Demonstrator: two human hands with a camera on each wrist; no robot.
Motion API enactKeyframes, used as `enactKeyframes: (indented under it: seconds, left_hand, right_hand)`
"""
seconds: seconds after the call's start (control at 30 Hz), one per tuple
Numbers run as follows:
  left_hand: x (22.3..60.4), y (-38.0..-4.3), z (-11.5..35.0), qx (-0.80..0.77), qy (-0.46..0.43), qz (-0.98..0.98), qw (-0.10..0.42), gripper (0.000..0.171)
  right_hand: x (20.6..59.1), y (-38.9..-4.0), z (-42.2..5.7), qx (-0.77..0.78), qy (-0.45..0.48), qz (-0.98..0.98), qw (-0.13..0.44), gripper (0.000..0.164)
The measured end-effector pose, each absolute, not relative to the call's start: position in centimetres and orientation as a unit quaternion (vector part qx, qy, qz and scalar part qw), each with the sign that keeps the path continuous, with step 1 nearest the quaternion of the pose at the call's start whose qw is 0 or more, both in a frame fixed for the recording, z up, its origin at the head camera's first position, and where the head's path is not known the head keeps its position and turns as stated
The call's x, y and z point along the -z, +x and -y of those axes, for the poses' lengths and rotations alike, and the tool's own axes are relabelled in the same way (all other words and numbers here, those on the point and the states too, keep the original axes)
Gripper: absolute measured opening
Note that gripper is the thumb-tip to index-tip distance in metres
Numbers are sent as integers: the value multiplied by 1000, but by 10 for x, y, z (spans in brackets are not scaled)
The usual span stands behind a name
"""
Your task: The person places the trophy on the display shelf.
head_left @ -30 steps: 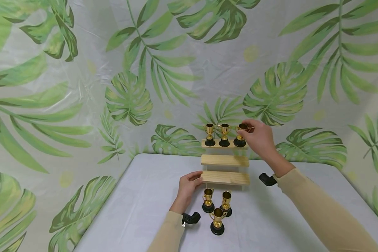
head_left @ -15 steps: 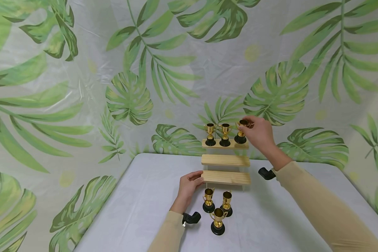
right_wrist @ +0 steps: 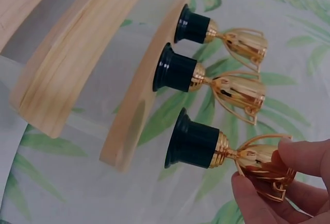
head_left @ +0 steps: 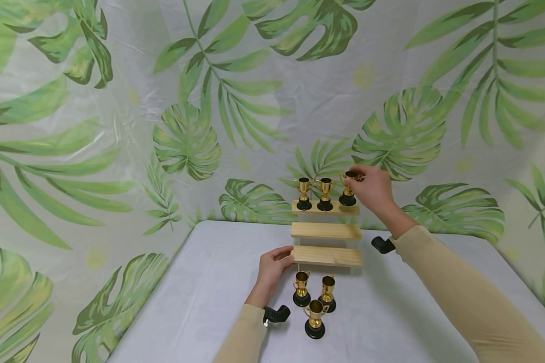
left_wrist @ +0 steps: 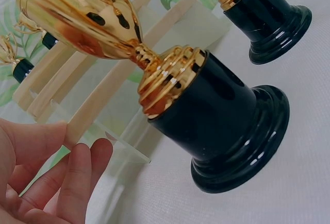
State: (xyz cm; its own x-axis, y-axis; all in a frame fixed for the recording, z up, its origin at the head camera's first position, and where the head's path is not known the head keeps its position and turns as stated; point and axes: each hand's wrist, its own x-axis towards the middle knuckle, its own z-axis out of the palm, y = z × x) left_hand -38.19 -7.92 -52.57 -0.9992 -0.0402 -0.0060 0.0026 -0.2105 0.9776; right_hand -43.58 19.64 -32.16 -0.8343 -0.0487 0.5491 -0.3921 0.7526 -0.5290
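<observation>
My right hand [head_left: 373, 187] pinches a small gold trophy cup [right_wrist: 258, 157] with a black base by its bowl. That trophy is over the right end of the wooden rack's top shelf [right_wrist: 121, 152], and a gap shows between base and board in the right wrist view. Two matching trophies, one on the left [head_left: 304, 194] and one in the middle [head_left: 325, 194], stand upright on the same shelf. My left hand [head_left: 271, 269] holds the left end of the lowest shelf [head_left: 327, 255], thumb and fingertips touching the wood in the left wrist view.
Several more gold trophies stand on the white-covered table [head_left: 200, 292] before the rack: a left one [head_left: 302, 290], a right one [head_left: 328, 292] and a nearest one [head_left: 315, 320]. The middle shelf [head_left: 325, 231] is bare. A leaf-print curtain [head_left: 254, 126] hangs close behind.
My right hand has risen slightly and moved back with its trophy, lifting the base a little from the top shelf. My left hand keeps its place at the lowest shelf.
</observation>
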Motion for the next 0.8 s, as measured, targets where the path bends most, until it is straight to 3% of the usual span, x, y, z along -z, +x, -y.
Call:
enactKeyframes:
  seconds: [0.8]
  left_hand:
    - [527,-382,79,774,15,633,16,30]
  right_hand:
    - [338,-452,-196,-318,111,912,233,38]
